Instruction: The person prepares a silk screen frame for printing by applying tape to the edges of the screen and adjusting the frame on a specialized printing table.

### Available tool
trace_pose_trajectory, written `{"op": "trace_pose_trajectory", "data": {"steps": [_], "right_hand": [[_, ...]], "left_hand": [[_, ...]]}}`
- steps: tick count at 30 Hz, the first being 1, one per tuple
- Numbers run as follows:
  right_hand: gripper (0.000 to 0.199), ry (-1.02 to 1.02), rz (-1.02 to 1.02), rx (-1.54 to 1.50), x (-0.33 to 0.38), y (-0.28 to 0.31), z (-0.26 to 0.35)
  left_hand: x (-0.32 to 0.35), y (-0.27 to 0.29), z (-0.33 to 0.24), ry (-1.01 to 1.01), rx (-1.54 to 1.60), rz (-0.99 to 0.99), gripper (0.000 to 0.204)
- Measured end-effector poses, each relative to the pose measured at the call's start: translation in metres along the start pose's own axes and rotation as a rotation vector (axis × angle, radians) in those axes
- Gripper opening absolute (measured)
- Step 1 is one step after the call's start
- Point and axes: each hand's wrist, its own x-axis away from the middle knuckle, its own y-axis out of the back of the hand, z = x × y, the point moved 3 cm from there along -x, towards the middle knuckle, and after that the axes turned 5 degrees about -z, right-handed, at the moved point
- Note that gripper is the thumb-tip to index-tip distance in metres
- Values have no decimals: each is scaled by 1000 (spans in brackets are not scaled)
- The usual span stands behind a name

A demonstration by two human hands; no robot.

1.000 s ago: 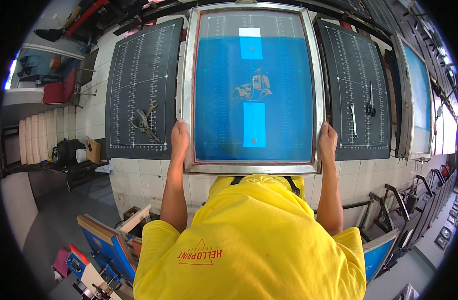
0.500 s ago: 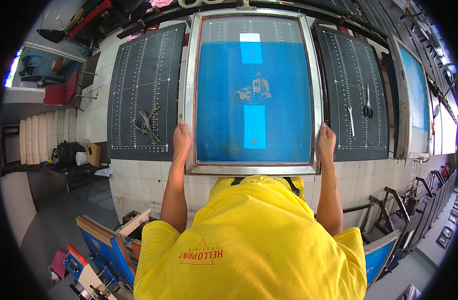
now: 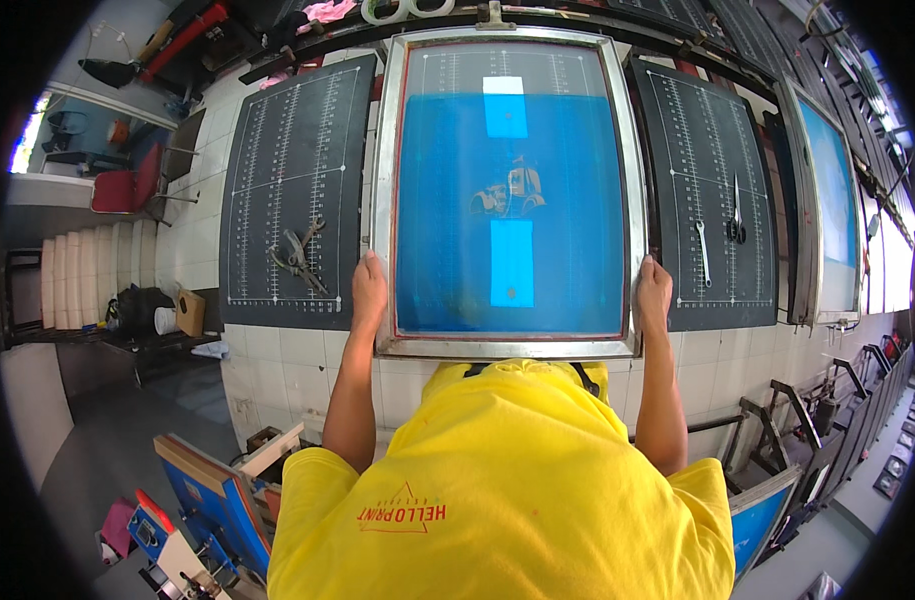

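Both hands grip a silk-screen frame (image 3: 507, 349) with silver metal sides. My left hand (image 3: 370, 290) is closed on its left side near the front corner, thumb on top. On the opposite side, my right hand (image 3: 654, 290) is closed in the same way. Fingers under the frame are hidden. Blue mesh (image 3: 437, 260) fills it, with a pale vehicle design (image 3: 522, 188) in the middle. Through the mesh show two light rectangles, one nearer (image 3: 512, 262) and one farther (image 3: 504, 108). A gridded dark board is visible beneath.
Dark gridded boards flank the frame. Pliers-like tools (image 3: 299, 262) lie on the left board (image 3: 252, 215); a wrench (image 3: 703, 255) and scissors (image 3: 737, 215) rest on the right board (image 3: 685, 150). Another screen (image 3: 827, 190) stands at far right. Tape rolls (image 3: 382, 10) sit behind the clamp (image 3: 494, 14).
The frame, boards and hands all sit slightly lower in the picture, as the view has shifted a little. Both hands keep their hold on the frame's sides.
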Motion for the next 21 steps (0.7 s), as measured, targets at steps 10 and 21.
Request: {"op": "trace_pose_trajectory", "data": {"steps": [10,21], "right_hand": [[42,21,-19,4,6,1,12],[41,30,-6,27,3,1,7]], "left_hand": [[2,3,-7,-14,15,-23,58],[4,2,-11,-36,14,-46,57]]}}
